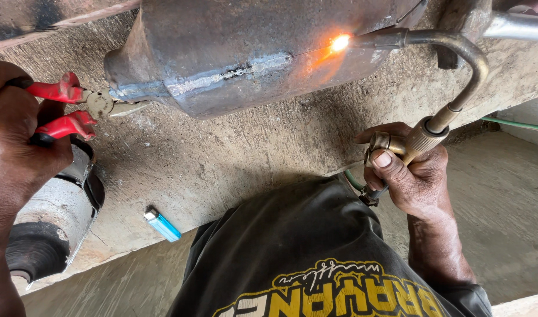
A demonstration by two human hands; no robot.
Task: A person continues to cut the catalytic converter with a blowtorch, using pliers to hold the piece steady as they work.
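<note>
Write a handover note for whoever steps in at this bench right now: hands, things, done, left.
Left hand: grips red-handled pliers, jaws clamped on the edge of the metal part.
Right hand: holds the brass torch, flame on the seam at its right end, spot glowing orange.
Blue lighter lies on the concrete bench; a grey cylinder sits lower left.
Done: seam left of the glow looks joined.
Left: the stretch beyond the flame.

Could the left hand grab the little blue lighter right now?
Probably not yet. The left hand is squeezing red-handled pliers clamped on the metal part. The blue lighter lies uncovered on the concrete bench nearby, so letting go would free it.
</note>
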